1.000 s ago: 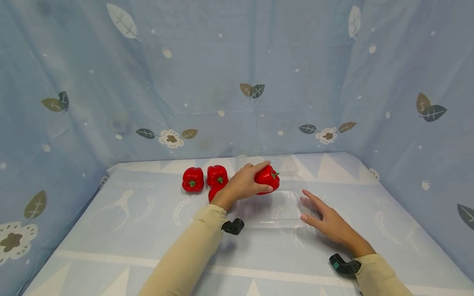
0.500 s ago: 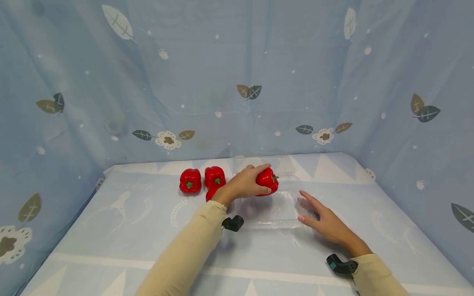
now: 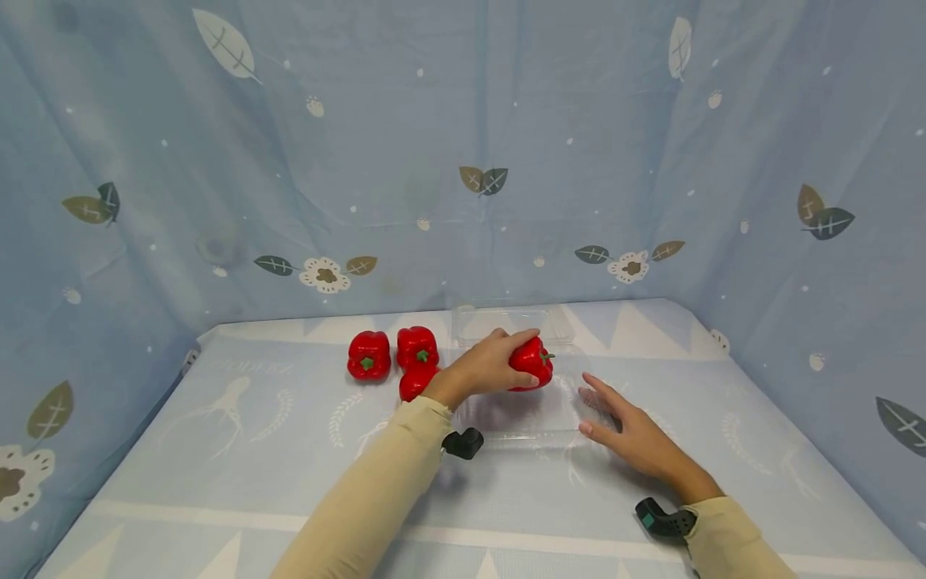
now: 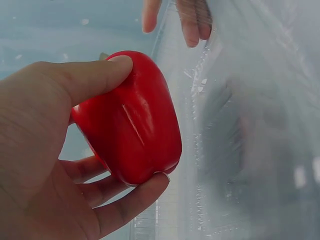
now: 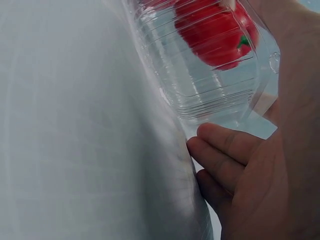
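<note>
**Pepper hanging right over the clear tray**

Left hand (image 3: 483,370) is wrapped around the red pepper (image 3: 531,363) at frame centre, stem end pointing right, just above the clear plastic tray (image 3: 521,418). Right hand (image 3: 628,430), fingers straight, rests against the tray's right edge, lower right of the pepper. Three more peppers (image 3: 394,358) sit to the left.
</note>
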Available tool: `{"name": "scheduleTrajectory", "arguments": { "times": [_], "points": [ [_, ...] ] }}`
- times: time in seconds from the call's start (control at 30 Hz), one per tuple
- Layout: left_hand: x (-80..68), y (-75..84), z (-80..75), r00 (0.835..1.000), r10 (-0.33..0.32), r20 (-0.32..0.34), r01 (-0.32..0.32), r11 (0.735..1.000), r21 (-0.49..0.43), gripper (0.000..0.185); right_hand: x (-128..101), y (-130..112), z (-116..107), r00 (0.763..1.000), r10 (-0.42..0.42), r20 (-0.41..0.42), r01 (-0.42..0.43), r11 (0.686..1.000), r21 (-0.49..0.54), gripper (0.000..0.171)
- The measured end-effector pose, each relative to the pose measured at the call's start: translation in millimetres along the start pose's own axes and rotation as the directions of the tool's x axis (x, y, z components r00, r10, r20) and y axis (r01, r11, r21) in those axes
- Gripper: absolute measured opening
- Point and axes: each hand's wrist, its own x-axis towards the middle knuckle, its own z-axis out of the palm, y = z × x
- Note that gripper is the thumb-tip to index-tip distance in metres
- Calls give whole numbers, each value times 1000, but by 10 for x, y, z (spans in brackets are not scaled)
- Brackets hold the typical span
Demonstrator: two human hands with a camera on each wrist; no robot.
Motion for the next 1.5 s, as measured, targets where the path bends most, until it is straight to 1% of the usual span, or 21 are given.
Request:
{"name": "scheduleTrajectory", "arguments": {
  "times": [0.13, 0.27, 0.47, 0.67, 0.83, 1.03, 1.2, 1.27, 1.4, 1.5],
  "points": [
    [-2, 14, 28, 1000, -8, 18, 8, 1000, 11, 75, 9, -4, 2, 1000, 6, 2, -6, 1000, -3, 76],
    [-1, 47, 52, 999, 6, 32, -7, 999, 32, 73, 12, -16, 4, 1000, 10, 5, -10, 1000, -3, 75],
    [43, 94, 107, 998, 24, 59, -26, 999, 37, 73, 0, -8, 4, 1000, 7, 1, -7, 1000, 1, 75],
    [67, 126, 167, 997, 0, 79, -3, 999, 36, 73, -12, 21, 10, 1000, 2, -4, -2, 1000, 9, 76],
    [71, 126, 222, 998, -21, 66, 16, 996, 86, 75, -4, 14, 15, 1000, -16, -12, 16, 1000, 6, 75],
    [86, 151, 277, 999, -13, 32, 8, 987, 161, 74, 5, 16, 14, 1000, -10, -15, 10, 1000, 0, 76],
    [103, 177, 311, 1000, -13, -13, 15, 969, 248, 76, -1, 28, 20, 1000, -16, -15, 16, 1000, 8, 76],
    [106, 190, 321, 1000, -4, -27, 12, 953, 301, 76, -3, 31, 20, 1000, -20, -16, 20, 1000, 9, 76],
    [107, 213, 324, 998, 30, -49, -8, 914, 405, 75, 1, 26, 17, 1000, -16, -12, 16, 1000, 12, 76],
    [108, 219, 319, 997, 43, -60, -12, 899, 437, 75, 9, 23, 17, 1000, -4, -7, 4, 1000, 14, 75]
  ]
}}
